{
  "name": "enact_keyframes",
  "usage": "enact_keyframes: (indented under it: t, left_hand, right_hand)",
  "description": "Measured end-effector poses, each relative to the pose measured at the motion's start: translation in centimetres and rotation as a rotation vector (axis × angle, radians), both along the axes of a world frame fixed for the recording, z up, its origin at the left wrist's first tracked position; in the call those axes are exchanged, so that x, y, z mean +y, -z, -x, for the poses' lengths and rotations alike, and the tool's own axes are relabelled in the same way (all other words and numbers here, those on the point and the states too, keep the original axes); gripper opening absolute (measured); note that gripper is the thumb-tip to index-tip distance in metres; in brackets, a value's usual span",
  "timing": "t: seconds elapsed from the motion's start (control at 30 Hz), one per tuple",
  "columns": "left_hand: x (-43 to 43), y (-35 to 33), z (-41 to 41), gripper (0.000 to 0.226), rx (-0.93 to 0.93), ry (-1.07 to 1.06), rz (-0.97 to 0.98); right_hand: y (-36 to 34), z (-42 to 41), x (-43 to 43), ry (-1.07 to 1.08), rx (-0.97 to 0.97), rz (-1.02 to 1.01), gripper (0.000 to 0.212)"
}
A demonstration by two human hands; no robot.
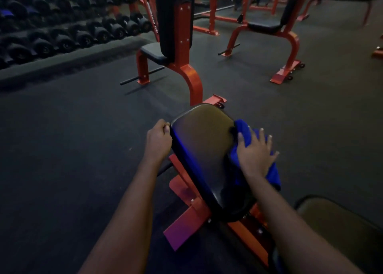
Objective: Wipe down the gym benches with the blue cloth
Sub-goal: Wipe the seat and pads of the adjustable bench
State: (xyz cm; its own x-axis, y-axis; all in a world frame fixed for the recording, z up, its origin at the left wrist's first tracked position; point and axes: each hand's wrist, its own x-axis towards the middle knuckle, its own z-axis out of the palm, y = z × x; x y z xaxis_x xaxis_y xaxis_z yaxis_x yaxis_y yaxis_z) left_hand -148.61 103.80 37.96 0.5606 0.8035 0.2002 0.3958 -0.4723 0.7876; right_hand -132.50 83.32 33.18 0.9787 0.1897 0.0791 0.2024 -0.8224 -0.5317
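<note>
A black padded bench back (204,147) on an orange frame stands right below me, tilted away. My left hand (158,137) grips the pad's left edge with curled fingers. The blue cloth (271,170) drapes over the pad's right edge, and my right hand (256,151) lies flat on it with fingers spread, pressing it against the pad's side. Part of the cloth is hidden under that hand.
Two more orange-framed benches with black pads stand ahead, one at centre (172,37) and one to the right (269,26). A rack of black dumbbells (68,24) lines the left wall. Another dark pad (335,224) sits at lower right. Dark rubber flooring (72,138) surrounds everything.
</note>
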Motion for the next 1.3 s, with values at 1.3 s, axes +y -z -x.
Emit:
enact_keyframes:
  t: [1.3]
  left_hand:
    - [-4.6, 0.8, -5.3, 0.021, -0.013, -0.483, -0.067]
  right_hand:
    - [2.4, 4.5, -4.9, 0.354, 0.263, -0.351, 0.068]
